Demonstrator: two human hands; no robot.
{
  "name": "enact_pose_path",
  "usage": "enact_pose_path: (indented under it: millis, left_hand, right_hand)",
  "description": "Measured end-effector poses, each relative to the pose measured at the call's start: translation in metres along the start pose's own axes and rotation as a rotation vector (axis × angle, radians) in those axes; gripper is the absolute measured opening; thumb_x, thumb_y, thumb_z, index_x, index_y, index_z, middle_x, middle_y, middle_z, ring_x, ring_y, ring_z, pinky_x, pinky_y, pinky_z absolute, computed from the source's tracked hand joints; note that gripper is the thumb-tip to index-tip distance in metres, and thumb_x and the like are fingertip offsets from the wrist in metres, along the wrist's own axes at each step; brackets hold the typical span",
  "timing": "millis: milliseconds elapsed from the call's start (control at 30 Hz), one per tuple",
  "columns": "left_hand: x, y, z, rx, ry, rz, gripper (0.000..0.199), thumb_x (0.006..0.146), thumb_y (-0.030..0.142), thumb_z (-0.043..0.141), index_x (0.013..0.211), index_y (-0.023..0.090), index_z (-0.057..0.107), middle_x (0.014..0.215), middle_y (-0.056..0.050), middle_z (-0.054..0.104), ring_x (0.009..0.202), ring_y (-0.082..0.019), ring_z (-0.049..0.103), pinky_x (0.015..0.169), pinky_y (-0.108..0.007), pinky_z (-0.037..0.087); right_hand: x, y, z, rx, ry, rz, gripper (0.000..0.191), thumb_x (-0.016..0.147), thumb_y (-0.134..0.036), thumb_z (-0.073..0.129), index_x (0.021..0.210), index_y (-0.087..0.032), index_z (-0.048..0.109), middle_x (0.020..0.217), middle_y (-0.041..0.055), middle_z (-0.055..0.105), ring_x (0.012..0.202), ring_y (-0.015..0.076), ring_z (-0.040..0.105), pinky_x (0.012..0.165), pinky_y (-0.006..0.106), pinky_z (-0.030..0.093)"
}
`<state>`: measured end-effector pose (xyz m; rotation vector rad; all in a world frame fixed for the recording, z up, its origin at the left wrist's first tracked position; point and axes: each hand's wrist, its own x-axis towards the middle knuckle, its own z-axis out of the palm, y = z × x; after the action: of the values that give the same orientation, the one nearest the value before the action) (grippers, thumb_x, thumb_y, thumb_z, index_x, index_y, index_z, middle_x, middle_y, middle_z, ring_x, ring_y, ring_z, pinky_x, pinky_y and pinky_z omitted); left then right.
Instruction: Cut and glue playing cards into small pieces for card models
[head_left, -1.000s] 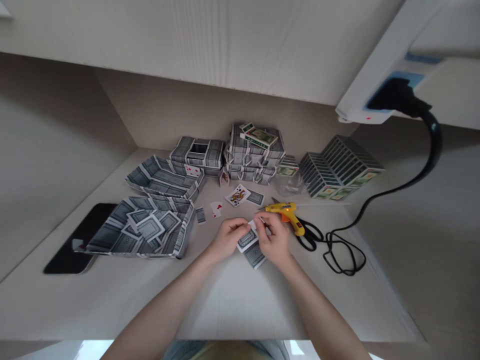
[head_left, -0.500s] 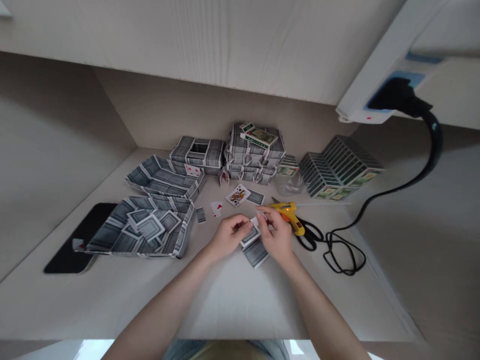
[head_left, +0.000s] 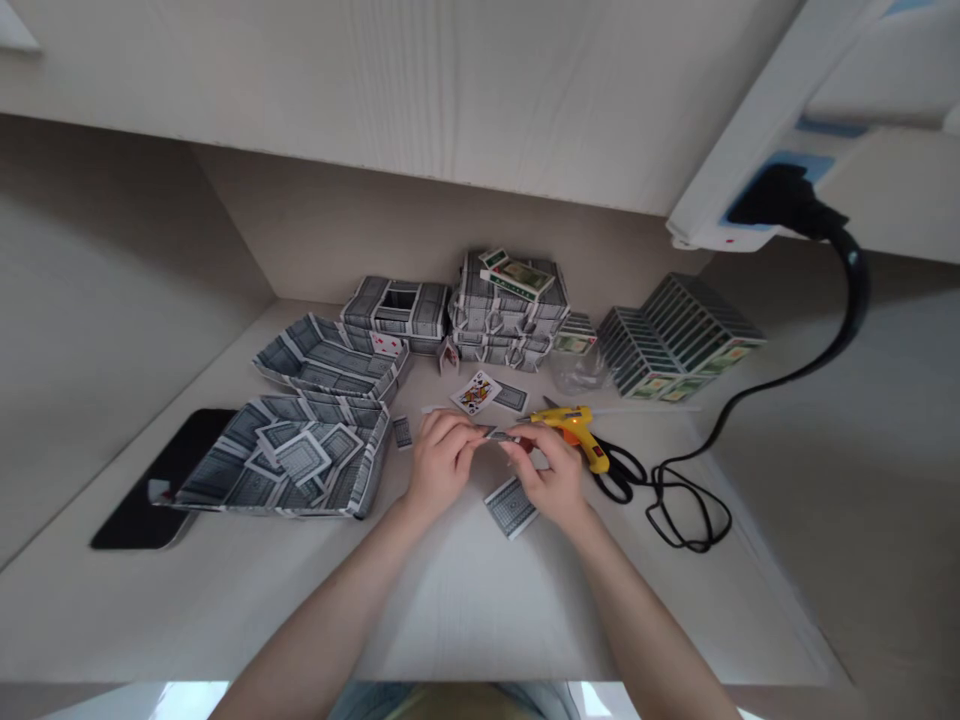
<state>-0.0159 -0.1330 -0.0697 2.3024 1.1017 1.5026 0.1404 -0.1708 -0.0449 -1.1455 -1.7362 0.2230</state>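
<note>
Between my two hands a small playing card (head_left: 499, 435) is held nearly edge-on. My left hand (head_left: 442, 462) pinches its left end, and the fingers of my right hand (head_left: 551, 468) close on its right end. Just below them a patterned card (head_left: 511, 508) lies face down on the table. Beyond the hands are a queen card (head_left: 475, 393) and another face-down card (head_left: 511, 397). A yellow glue gun (head_left: 574, 425) lies beside my right hand, over black-handled scissors (head_left: 621, 474).
An open box made of cards (head_left: 360, 470) holds loose cards at the left, partly over a black phone (head_left: 142, 500). Card-covered boxes (head_left: 510, 310) stand at the back, with stacked card packs (head_left: 675, 340) to the right. A black cable (head_left: 739, 400) loops on the right.
The held card has been lifted and tilted from flat to nearly edge-on. My left hand has moved slightly up and left, and the face-down card below is more exposed.
</note>
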Motion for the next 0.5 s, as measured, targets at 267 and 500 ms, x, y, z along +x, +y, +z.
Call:
enact_pose_path:
  millis: [267, 500]
  left_hand:
    - [0.001, 0.003, -0.003, 0.005, -0.059, -0.035, 0.010, 0.080, 0.020, 0.051, 0.075, 0.021, 0.060, 0.078, -0.001, 0.063, 0.085, -0.015, 0.055, 0.078, -0.031, 0.040]
    - [0.000, 0.004, 0.005, 0.007, -0.216, -0.181, 0.012, 0.081, 0.029, 0.050, 0.082, 0.019, 0.058, 0.082, -0.003, 0.061, 0.084, -0.017, 0.053, 0.076, -0.031, 0.040]
  right_hand:
    - [-0.003, -0.001, -0.001, -0.053, -0.009, 0.070, 0.011, 0.081, -0.028, 0.051, 0.082, -0.020, 0.058, 0.064, 0.0003, 0.062, 0.054, 0.0125, 0.055, 0.056, 0.025, 0.045]
    - [-0.008, 0.009, 0.007, -0.132, 0.132, 0.196, 0.019, 0.082, -0.033, 0.050, 0.071, -0.019, 0.057, 0.056, -0.0006, 0.058, 0.051, 0.0121, 0.053, 0.054, 0.024, 0.042]
